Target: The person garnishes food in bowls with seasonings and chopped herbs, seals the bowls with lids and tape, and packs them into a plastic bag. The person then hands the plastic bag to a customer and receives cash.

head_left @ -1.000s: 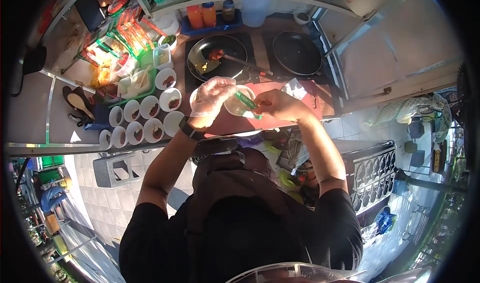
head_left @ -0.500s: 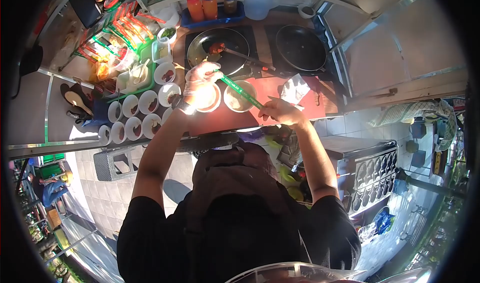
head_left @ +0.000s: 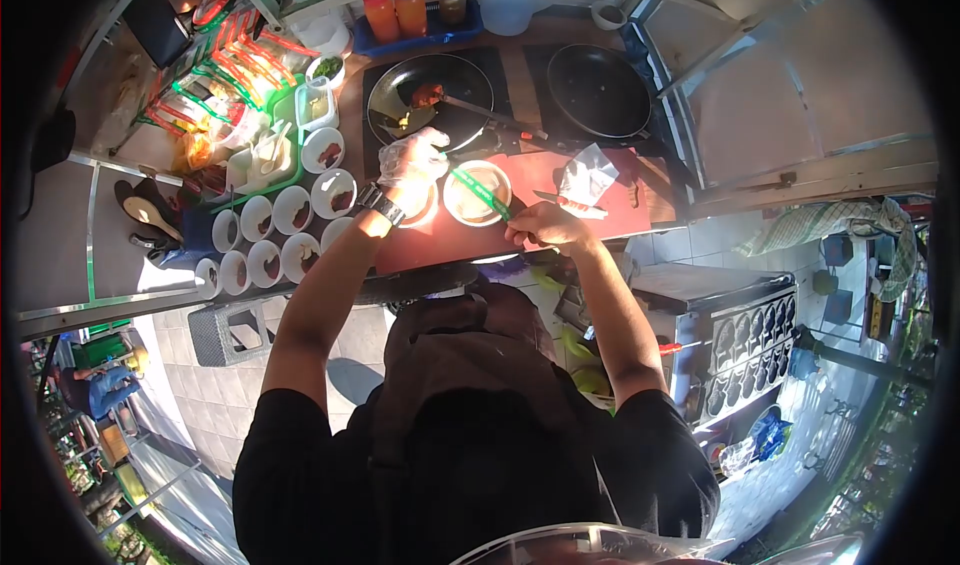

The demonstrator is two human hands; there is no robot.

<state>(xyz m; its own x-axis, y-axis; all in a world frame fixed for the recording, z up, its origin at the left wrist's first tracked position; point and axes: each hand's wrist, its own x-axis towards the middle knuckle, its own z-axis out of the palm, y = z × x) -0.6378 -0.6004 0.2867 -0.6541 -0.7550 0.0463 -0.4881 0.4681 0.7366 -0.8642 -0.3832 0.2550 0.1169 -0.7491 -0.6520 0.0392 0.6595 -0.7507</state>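
My left hand point(head_left: 413, 159), in a clear plastic glove with a dark watch at the wrist, is raised over the near edge of the left pan point(head_left: 465, 75). Its fingers are loosely bent and apart, with nothing visible in them. My right hand point(head_left: 548, 225) grips the near end of a green printed strip point(head_left: 482, 191), which slants over a white bowl point(head_left: 463, 208) with pale contents. Beside the right hand is a knife blade point(head_left: 580, 206); whether the hand touches it cannot be made out. A second bowl point(head_left: 420, 208) is partly hidden under my left hand.
A spatula point(head_left: 490, 113) rests in the left pan. Another pan point(head_left: 600, 90) stands to the right. White cups point(head_left: 292, 208) with bits of food fill the left side. A plastic bag point(head_left: 590, 173) lies on the red board point(head_left: 625, 220). Sauce bottles point(head_left: 411, 13) stand behind.
My left hand has let go of the green strip's far end and moved slightly away from it. My right hand has shifted left and toward me, drawing the strip along.
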